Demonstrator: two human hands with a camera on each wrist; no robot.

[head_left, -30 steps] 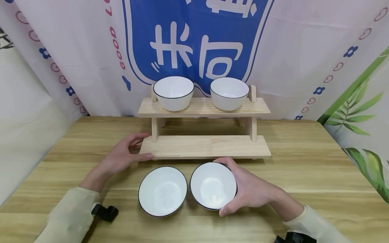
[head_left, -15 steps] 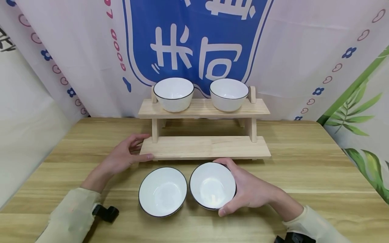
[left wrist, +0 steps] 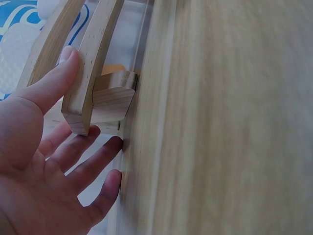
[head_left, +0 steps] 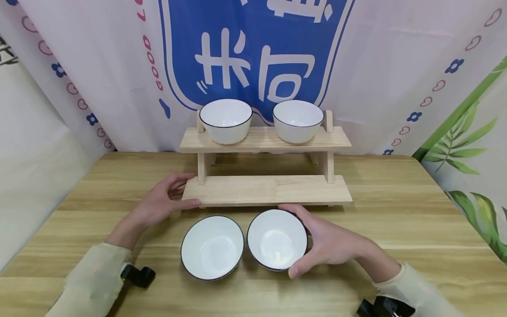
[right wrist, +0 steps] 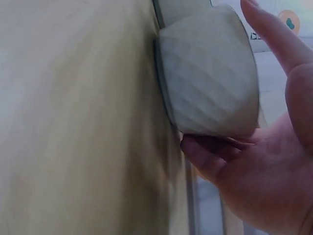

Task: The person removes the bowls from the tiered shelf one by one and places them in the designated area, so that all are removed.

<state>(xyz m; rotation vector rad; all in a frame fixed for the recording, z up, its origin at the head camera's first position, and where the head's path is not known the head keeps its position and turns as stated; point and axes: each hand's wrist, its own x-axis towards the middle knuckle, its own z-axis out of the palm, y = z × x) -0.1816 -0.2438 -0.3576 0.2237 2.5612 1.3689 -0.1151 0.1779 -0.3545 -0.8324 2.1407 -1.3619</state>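
On the table stands a two-tier wooden display rack. My left hand holds the left end of its lower board, thumb at the front corner and fingers at the end, as the left wrist view shows. Two white bowls with dark rims sit before the rack: a left bowl and a right bowl. My right hand is spread around the right bowl's right side. In the right wrist view, the thumb stands apart from this diamond-textured bowl, while fingers lie close against its side.
Two more white bowls stand on the rack's upper board, a left one and a right one. Behind the rack hangs a printed curtain. Wood-grain tabletop extends to both sides.
My right hand has loosened and shifted slightly right, its thumb coming off the right bowl's rim. My left hand stays at the rack; the bowls stay where they were.
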